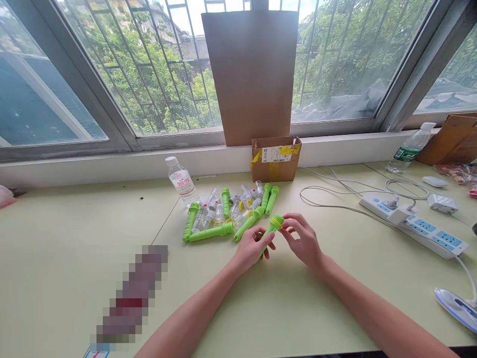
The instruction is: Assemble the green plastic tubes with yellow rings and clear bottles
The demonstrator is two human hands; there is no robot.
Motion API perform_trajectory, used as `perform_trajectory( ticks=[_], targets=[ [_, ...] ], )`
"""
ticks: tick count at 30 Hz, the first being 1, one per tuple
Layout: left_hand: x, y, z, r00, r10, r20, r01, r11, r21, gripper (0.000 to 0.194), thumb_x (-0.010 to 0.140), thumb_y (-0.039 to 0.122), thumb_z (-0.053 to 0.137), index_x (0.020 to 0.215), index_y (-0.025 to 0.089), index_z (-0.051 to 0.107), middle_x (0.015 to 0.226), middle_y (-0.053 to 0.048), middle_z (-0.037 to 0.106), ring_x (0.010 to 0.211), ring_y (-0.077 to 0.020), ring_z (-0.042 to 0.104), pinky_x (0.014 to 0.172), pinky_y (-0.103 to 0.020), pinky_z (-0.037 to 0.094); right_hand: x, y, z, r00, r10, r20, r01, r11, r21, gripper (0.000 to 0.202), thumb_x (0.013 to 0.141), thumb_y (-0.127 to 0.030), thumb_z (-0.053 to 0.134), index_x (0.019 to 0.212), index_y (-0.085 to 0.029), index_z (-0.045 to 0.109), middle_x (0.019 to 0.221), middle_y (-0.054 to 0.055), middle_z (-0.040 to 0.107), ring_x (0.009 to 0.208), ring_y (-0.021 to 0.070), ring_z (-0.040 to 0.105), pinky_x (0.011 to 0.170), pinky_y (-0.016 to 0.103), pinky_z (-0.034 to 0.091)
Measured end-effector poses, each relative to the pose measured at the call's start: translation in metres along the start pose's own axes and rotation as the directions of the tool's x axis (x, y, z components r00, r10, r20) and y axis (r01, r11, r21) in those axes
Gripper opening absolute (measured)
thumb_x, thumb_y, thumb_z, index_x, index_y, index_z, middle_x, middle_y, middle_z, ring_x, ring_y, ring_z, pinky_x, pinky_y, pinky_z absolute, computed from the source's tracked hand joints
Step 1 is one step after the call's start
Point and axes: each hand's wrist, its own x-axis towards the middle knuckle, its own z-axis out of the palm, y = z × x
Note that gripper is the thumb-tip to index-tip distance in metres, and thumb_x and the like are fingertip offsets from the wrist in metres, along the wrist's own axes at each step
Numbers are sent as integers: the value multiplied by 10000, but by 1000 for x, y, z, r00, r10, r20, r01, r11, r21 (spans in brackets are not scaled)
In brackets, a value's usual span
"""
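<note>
My left hand is closed around the shaft of a green plastic tube, which tilts up to the right. Yellow rings show at its threaded upper end. The fingertips of my right hand are pinched together against that end; whether they hold a small part is too fine to tell. Just beyond my hands lie several similar green tubes, partly around a group of clear plastic pieces with some yellow rings among them.
A water bottle and a small cardboard box stand behind the pieces. To the right are a power strip, cables, a white adapter and another bottle. A pixelated object lies at the left front.
</note>
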Motion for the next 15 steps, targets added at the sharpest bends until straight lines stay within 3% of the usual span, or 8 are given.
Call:
perform_trajectory(
  ticks=[4, 9, 15],
  targets=[
    [-1, 1, 0, 999, 7, 42, -7, 1000, 3, 420, 823, 563, 504, 873, 150, 563, 714, -40, 649, 436, -92, 541, 368, -182, 330, 0, 1, 1, 1000, 4, 16, -4, 1000, 0, 108, 866, -130, 541, 911, -226, 563, 1034, 52, 564, 790, 135, 634, 583, 273, 592],
    [-2, 3, 0, 998, 19, 66, -21, 999, 29, 451, 854, 588, 419, 886, 156, 545, 635, 3, 597, 362, -55, 422, 349, -182, 267, -2, 2, 4, 1000, 6, 22, -5, 1000, -7, 116, 863, -127, 535, 927, -224, 539, 1052, 55, 557, 775, 131, 637, 567, 267, 592],
    [-3, 1, 0, 999, -14, 43, 14, 1000, 7, 381, 807, 550, 535, 935, 207, 428, 516, 82, 521, 330, -46, 341, 348, -165, 233, -2, 1, 4, 1000, -8, 16, 8, 1000, -8, 112, 864, -130, 542, 923, -226, 540, 1045, 52, 562, 785, 132, 640, 568, 263, 594]
  ],
)
